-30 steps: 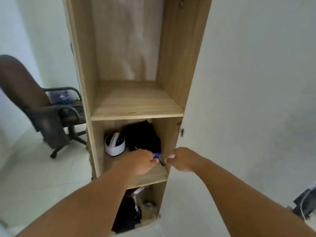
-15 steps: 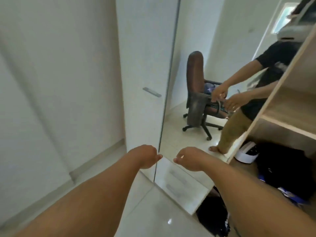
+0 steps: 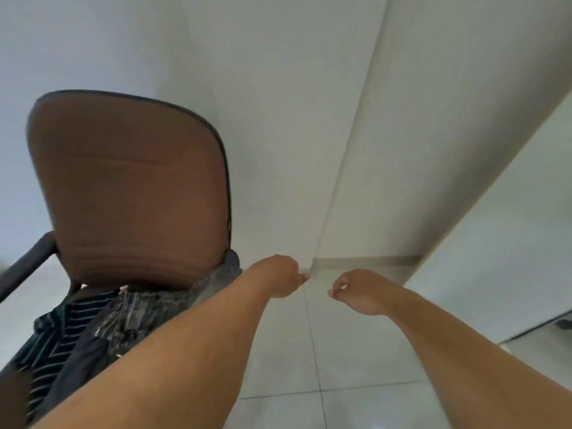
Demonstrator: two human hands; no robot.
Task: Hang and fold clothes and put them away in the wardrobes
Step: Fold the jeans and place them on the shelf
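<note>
A pile of clothes lies on the seat of a brown office chair (image 3: 133,193) at the left: a dark striped shirt (image 3: 55,342) and grey denim jeans (image 3: 145,311) on top. My left hand (image 3: 278,280) is held out in a loose fist just right of the chair's backrest, above the floor. My right hand (image 3: 362,291) hovers beside it, fingers curled, a small gap between the two. Neither hand holds anything. My left forearm crosses over the front of the clothes pile.
White walls meet in a corner behind my hands. A white wardrobe panel (image 3: 507,212) stands at the right. The floor (image 3: 309,366) is pale glossy tile. The chair's black armrest (image 3: 24,267) sticks out at the far left.
My view has swung from the open wooden wardrobe shelves, past the mirrored door, to the chair with the clothes. Both hands stayed out in front, loosely curled.
</note>
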